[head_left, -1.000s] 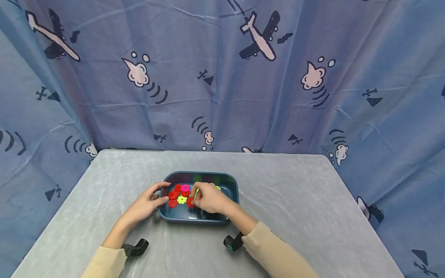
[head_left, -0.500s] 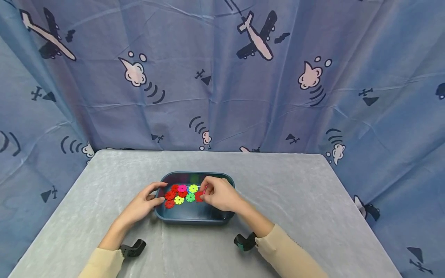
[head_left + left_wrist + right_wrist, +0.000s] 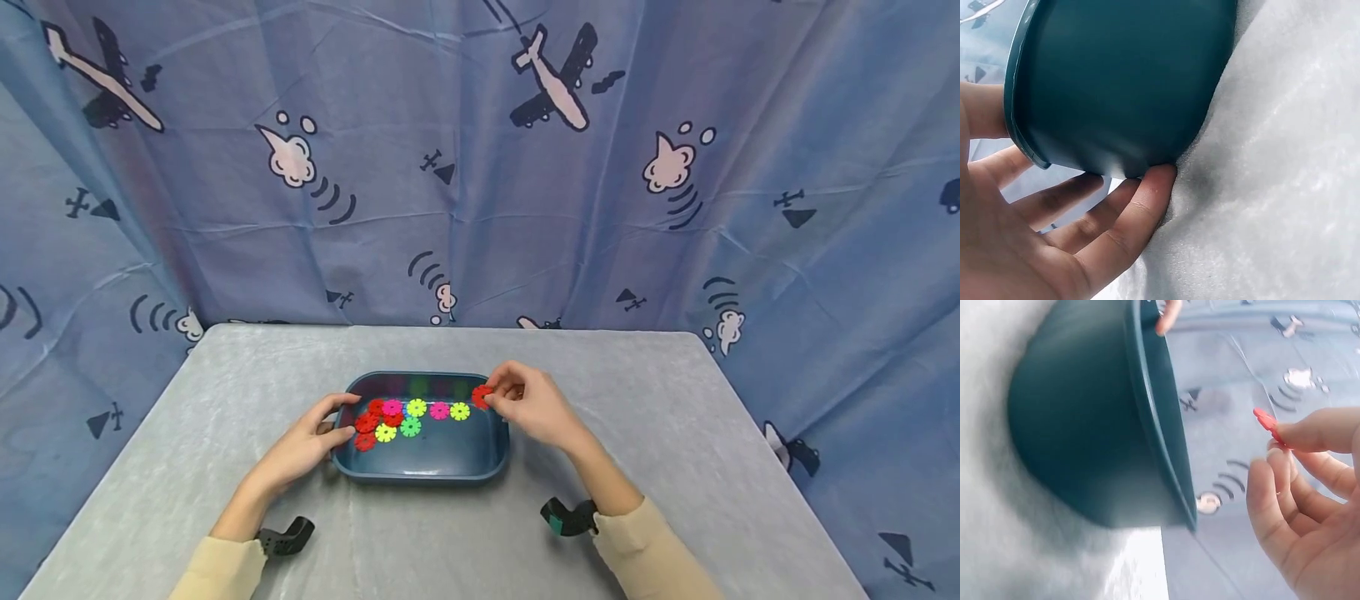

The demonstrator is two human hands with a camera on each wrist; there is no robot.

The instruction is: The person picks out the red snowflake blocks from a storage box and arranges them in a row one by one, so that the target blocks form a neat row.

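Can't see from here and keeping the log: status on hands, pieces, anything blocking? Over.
Left hand gripping tray at left end. Right hand pinching red piece above right end. Other pieces in tray. No obstruction seen near right hand.

You have two hands, a left hand (image 3: 302, 446) and a right hand (image 3: 538, 406), one tray (image 3: 442, 458), three yellow discs (image 3: 460, 412), two pink discs (image 3: 439, 411), one green disc (image 3: 410, 427), one red disc (image 3: 480, 396) between your right fingers, and at least four overlapping red discs (image 3: 365, 442) inside the tray. You also have two wrist cameras (image 3: 286, 537) and one table (image 3: 637, 400).
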